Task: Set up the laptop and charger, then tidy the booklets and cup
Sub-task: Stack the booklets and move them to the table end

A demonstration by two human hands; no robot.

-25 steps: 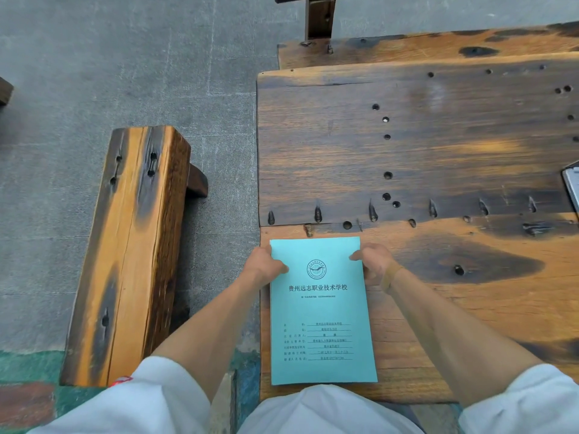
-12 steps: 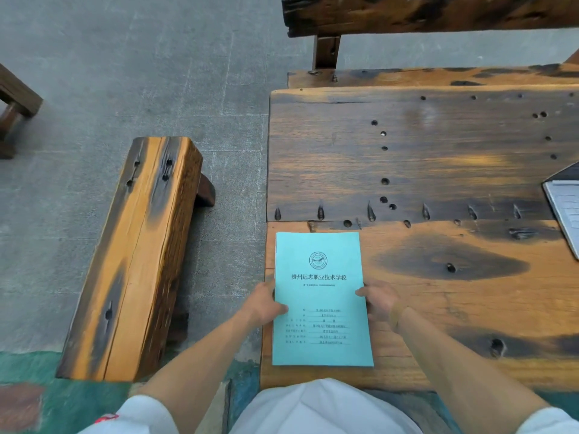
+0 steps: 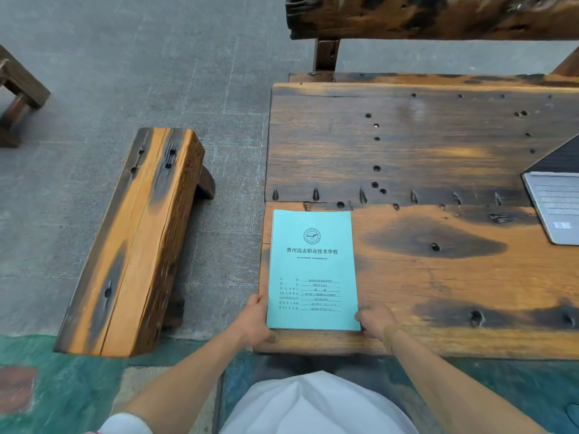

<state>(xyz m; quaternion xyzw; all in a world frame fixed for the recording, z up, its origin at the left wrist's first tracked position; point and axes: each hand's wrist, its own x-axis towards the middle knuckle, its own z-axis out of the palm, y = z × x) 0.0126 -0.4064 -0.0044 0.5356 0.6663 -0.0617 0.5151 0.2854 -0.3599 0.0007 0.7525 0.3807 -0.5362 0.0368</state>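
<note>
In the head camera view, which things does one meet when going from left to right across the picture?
Small bench → left hand → teal booklet → right hand → laptop, cut off at the right edge.

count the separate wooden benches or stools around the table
3: one bench left of the table, one beyond its far edge, a stool at the far left, partly cropped; others may sit off-frame.

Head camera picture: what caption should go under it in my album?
Two hands square up teal booklets on a wooden table.
</note>
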